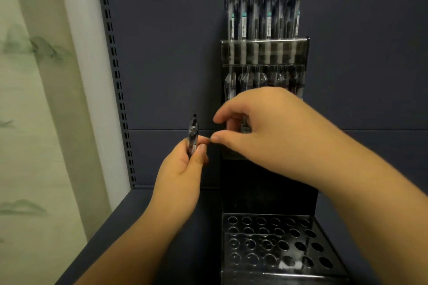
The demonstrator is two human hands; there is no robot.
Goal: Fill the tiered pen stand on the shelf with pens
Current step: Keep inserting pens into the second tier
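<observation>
Head view, as I see it from the remote station. My left hand (183, 169) grips a clear-barrelled pen with a dark clicker (193, 136), held upright just left of the stand, fingers curled round its lower barrel. My right hand (261, 127) reaches across the middle tier, fingers curled round a second pen (244, 125) that is mostly hidden behind them; thumb tip nearly touches the left fingertips. Behind both, the black tiered metal pen stand (266, 192) stands on the dark blue-grey shelf (139, 203): top tier filled with upright pens (264, 11), bottom perforated tier (273, 243) showing open holes. A pale painted curtain (34, 122) hangs at left.
</observation>
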